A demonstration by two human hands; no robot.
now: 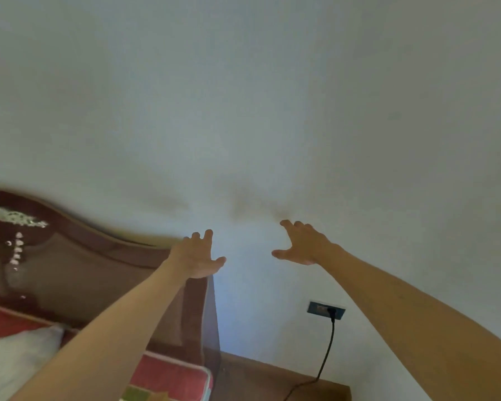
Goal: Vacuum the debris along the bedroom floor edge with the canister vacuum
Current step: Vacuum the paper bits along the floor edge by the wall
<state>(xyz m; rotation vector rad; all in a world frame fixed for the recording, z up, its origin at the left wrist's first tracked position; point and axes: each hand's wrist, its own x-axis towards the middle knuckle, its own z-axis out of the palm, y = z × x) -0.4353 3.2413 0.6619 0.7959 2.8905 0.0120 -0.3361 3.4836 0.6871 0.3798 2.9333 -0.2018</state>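
Whole view is soft with motion blur; fine detail is hard to make out. Camera faces a pale wall, so the floor edge and any debris cannot be seen from here. No vacuum body or hose can be made out; the only likely trace of it is a black cord running from a plug in a dark wall socket down past a brown wooden surface at the bottom edge, where it is cut off. Both forearms enter from the bottom corners, elbows out of frame. Left hand is raised, fingers spread, holding nothing; it overlaps the top corner of a dark wooden headboard, contact unclear. Right hand is raised toward the wall, fingers splayed, also holding nothing; faint shadows of the hands sit on the wall just above. Headboard carries pale carved ornament, smeared by blur. Below the left arm: a red patterned mattress and a white pillow, both partly hidden by the arm.
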